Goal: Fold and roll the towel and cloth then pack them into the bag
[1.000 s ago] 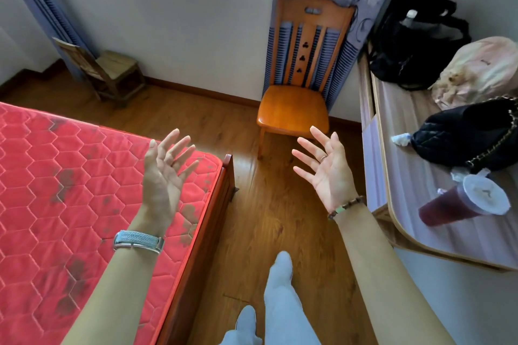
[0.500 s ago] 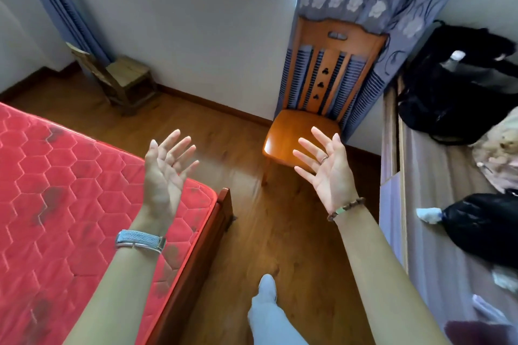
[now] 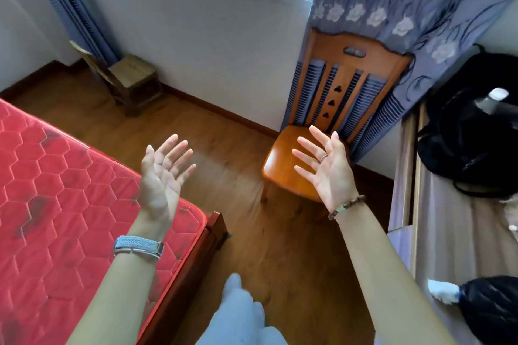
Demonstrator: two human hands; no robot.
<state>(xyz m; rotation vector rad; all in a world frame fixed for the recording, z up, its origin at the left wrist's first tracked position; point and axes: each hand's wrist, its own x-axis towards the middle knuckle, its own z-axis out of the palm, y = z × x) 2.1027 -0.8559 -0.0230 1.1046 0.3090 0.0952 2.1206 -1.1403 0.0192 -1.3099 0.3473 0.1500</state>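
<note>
My left hand (image 3: 162,176) is raised over the corner of the red mattress, palm up with fingers spread, and holds nothing. My right hand (image 3: 326,168) is raised in front of the wooden chair, palm up with fingers spread, also empty. A black backpack (image 3: 471,134) lies on the desk at the right, a bottle cap showing at its top. No towel or cloth is in view.
A bare red quilted mattress (image 3: 56,190) on a wooden frame fills the left. An orange wooden chair (image 3: 322,120) stands by the curtain. A desk (image 3: 448,232) runs along the right with a black quilted bag (image 3: 493,311). A small wooden stool (image 3: 129,81) sits in the far corner.
The view has tilted up and turned left, so the desk items slid towards the right edge. Both hands stay raised, open and empty.
</note>
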